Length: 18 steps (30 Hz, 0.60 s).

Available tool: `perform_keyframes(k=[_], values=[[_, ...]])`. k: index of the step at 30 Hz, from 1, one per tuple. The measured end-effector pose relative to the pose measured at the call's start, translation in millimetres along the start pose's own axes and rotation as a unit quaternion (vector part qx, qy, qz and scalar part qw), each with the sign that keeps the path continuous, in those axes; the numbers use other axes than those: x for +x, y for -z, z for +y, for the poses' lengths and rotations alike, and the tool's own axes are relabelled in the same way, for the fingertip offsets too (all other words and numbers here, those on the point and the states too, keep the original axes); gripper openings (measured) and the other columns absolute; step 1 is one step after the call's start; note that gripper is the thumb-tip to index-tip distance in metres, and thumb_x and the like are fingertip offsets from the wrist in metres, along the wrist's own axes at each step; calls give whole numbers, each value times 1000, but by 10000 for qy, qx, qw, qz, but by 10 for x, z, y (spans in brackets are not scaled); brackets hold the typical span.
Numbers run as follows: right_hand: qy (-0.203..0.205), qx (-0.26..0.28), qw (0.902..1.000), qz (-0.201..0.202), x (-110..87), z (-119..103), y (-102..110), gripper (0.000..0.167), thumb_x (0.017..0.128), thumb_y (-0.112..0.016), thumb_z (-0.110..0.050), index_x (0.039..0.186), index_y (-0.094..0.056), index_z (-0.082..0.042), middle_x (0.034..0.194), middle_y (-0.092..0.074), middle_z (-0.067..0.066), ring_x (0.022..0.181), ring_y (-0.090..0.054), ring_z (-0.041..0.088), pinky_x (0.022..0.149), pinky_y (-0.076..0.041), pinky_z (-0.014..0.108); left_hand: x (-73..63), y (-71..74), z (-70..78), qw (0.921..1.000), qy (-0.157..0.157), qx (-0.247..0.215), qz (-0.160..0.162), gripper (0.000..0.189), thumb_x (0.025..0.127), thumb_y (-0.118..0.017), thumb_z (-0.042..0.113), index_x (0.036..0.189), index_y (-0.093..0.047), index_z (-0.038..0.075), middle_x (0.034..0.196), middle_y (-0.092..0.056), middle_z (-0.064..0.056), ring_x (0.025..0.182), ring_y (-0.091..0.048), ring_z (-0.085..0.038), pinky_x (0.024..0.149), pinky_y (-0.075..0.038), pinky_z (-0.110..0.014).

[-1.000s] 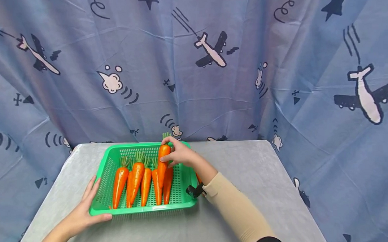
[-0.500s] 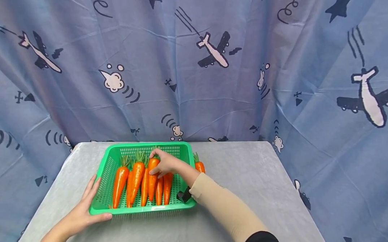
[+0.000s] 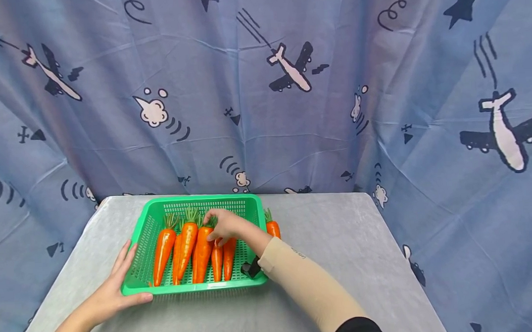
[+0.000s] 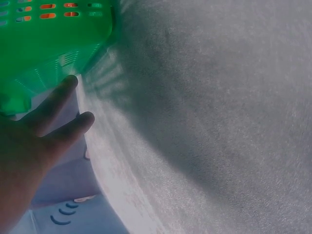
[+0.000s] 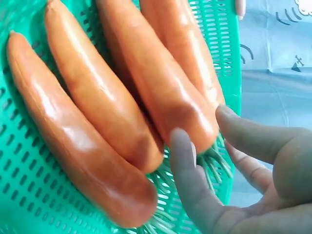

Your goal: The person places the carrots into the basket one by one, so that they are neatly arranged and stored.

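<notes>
My left hand [image 3: 113, 294] lies against the left end of a green plastic basket [image 3: 195, 288], fingers straight along its side and thumb at the front corner. In the left wrist view, two fingers of that hand [image 4: 29, 146] spread near the basket wall. My right hand [image 3: 226, 224] is inside the basket, at the leafy end of a carrot [image 3: 204, 253]. In the right wrist view, thumb and fingers of this hand [image 5: 253, 180] stand spread about the top of that carrot [image 5: 165, 83], which lies among the others. Whether the fingertips touch it is hard to tell.
Several more carrots [image 3: 165, 252] lie side by side in the basket, green stems to the back. Another carrot [image 3: 273, 229] lies outside, beyond its right wall. A grey-white cloth covers the table [image 3: 331, 232]. Behind hangs a blue curtain [image 3: 246, 112] printed with planes.
My right hand has moved left and down with a carrot from the basket's right part. The carrot now lies lower, between the others, and the fingers have loosened. My left hand stays put.
</notes>
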State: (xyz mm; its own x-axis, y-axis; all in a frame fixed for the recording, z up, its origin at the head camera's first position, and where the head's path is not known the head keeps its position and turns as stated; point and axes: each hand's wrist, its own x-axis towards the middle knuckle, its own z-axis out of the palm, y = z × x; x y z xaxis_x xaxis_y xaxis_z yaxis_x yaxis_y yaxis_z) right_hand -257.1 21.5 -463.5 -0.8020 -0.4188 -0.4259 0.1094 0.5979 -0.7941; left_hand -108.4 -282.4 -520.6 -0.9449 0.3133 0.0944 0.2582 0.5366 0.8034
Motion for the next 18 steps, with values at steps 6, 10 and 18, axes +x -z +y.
perform_keyframes(k=[6,10,18], values=[[355,52,9994,1,-85,13,205,44,86,-78,-2,126,-63,-12,103,-59,16,68,-53,22,75,-56,49,-1,-6,-3,9999,4,-99,-21,121,78,-84,17,164,0,23,169,17,4,147,6,2,117,-12,-29],[479,273,9983,174,-182,51,407,47,85,-80,-5,129,-64,-13,128,-56,23,91,-63,31,81,-57,49,-3,-15,-7,9999,-15,-113,-33,121,78,-84,16,164,1,23,169,17,3,147,7,2,111,-8,-16],[530,542,9944,738,-386,301,802,47,87,-80,-9,130,-62,-11,130,-55,25,104,-63,36,85,-57,50,8,6,8,9998,43,-193,-50,122,77,-84,16,164,1,24,168,19,4,148,11,-1,98,-17,-83]])
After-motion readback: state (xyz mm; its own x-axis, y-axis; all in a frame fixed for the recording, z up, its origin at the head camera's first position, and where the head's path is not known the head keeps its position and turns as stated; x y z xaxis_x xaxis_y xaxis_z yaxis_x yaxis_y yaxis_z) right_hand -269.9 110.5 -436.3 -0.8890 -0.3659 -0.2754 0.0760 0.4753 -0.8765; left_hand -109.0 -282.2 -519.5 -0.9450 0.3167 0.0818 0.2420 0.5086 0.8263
